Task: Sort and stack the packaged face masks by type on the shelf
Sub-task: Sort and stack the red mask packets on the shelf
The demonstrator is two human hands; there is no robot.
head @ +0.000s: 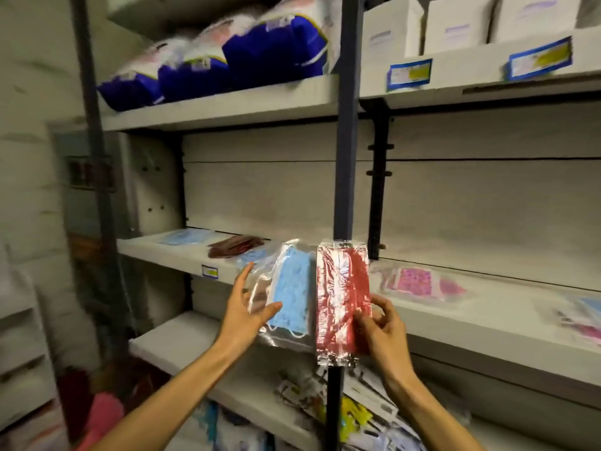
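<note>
Two packaged masks are up in front of the dark upright post (347,151) of the shelving, one in each of our hands. Our left hand (244,305) holds the blue mask packet (290,294) just left of the post: the thumb lies across the front of its clear wrapper and the fingers run up its left edge, mostly straight. Our right hand (380,323) pinches the red mask packet (341,297), which covers the post at that height, the thumb and curled fingers closed on its lower right edge. The two packets stand upright and side by side, their near edges touching or nearly so; we cannot tell which.

Left of the post, the middle shelf (169,252) carries a flat blue mask packet (185,237) near the back, a stack of dark red mask packets (234,246) closer to the post, and more blue packets (257,255) partly hidden behind the one we hold. Right of the post, on the shelf at the same level, lies a pink patterned mask packet (419,283), with further packets (582,317) blurred at the far right edge.

Above, left of the post, blue and white bagged packs (227,63) lie on the top shelf; right of it stand white boxes (455,24) above blue-bordered shelf labels (409,74). Below the hands, a jumble of mixed packets (357,415) fills the lower shelf around the post.
</note>
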